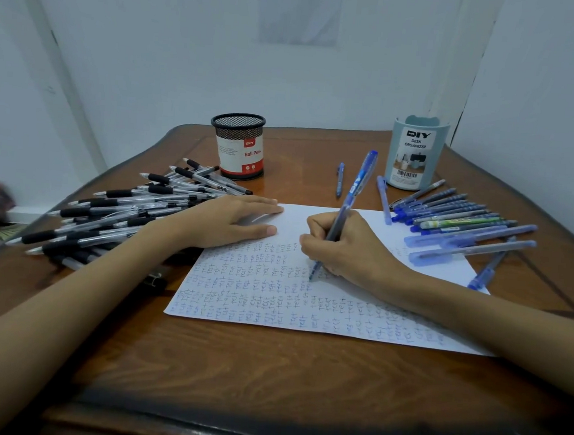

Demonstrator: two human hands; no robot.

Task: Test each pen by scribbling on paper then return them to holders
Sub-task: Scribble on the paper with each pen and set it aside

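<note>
The right hand (348, 246) grips a blue pen (355, 188) in a writing hold, with the fingers curled round the lower barrel. The pen tilts away from the person and its tip touches the sheet of paper (258, 301). The left hand (234, 220) lies flat on the upper left part of the sheet, fingers straight and close together, holding nothing.

The sheet lies on a wooden table (266, 370). Rows of short blue scribbles cover its near portion, and the far strip by the fingers is unmarked.

A pile of black-grip pens (124, 211) lies left of the sheet, beneath and beyond the left forearm. A black mesh pen holder (239, 145) with a red-and-white label stands upright behind the pile.

A row of blue pens (457, 217) lies right of the sheet, with one green-barrelled pen (460, 222) among them; the nearest pens overlap the sheet's right corner. A blue-grey desk organizer (414, 153) stands upright behind this row. A single blue pen (339, 179) lies on the table between the two holders.
</note>
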